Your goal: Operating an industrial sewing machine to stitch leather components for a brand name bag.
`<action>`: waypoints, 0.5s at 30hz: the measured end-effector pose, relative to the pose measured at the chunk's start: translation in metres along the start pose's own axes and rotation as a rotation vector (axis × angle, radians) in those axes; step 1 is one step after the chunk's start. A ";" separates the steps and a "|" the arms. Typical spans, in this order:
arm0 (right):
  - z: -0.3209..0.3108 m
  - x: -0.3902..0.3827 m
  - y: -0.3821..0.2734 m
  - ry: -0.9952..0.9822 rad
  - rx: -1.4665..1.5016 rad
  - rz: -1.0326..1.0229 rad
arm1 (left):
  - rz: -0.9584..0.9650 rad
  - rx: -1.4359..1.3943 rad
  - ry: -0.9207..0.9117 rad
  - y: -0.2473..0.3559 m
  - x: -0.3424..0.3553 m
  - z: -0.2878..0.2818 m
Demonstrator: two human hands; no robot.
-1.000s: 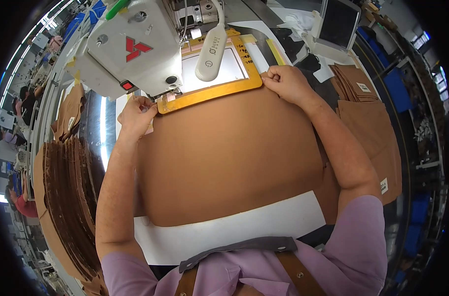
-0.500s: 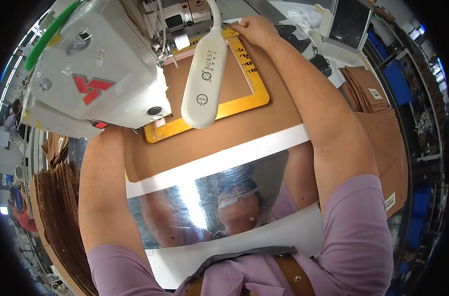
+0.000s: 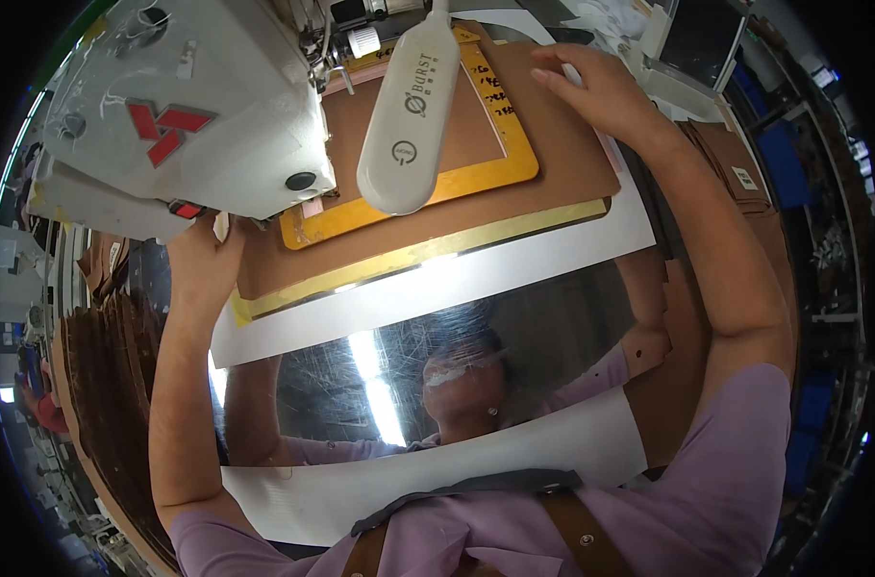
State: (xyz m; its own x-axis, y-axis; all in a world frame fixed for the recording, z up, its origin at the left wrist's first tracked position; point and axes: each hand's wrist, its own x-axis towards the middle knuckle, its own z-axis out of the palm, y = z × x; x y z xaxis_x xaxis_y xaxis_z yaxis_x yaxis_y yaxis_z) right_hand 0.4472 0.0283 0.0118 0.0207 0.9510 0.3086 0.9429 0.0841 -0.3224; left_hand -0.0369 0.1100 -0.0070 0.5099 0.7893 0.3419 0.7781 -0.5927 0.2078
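A flat brown piece (image 3: 399, 236), fabric or leather-like, lies under a yellow rectangular frame (image 3: 437, 195) with handwriting on its right side. Past its near edge shows a yellow strip (image 3: 437, 245) on a white sheet (image 3: 553, 245). My right hand (image 3: 606, 96) is over the brown piece's right edge, thumb and forefinger apart; I cannot see anything held. My left hand (image 3: 205, 255) is at the piece's left side, its fingers mostly hidden beneath the white machine head (image 3: 226, 115). A small pale thing (image 3: 222, 227) shows beside those fingers.
A pale paddle-shaped lamp (image 3: 399, 154) hangs over the frame. In front lies a shiny, scratched metal plate (image 3: 553, 337). Brown pieces are stacked at left (image 3: 111, 385) and folded at right (image 3: 731, 168). A dark-screened device (image 3: 702, 43) stands at the far right.
My right hand has come away from the frame's far corner, toward the right and nearer. The brown piece's near edge has shifted away, uncovering the yellow strip. The view has shifted slightly.
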 end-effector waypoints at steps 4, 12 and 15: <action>0.011 -0.036 -0.018 -0.127 -0.093 -0.002 | -0.038 0.091 -0.197 0.029 -0.028 -0.011; 0.033 -0.026 -0.006 -0.090 -0.258 -0.064 | -0.099 0.200 -0.219 0.026 -0.025 -0.006; 0.032 -0.029 -0.006 -0.080 -0.217 -0.048 | -0.060 0.196 -0.135 0.026 -0.031 -0.004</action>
State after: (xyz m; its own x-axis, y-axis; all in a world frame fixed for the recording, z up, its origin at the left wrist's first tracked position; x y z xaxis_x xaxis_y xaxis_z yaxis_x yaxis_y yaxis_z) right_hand 0.4303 0.0098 -0.0234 -0.0444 0.9687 0.2440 0.9917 0.0722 -0.1060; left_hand -0.0341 0.0699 -0.0082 0.4949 0.8441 0.2062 0.8580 -0.5123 0.0377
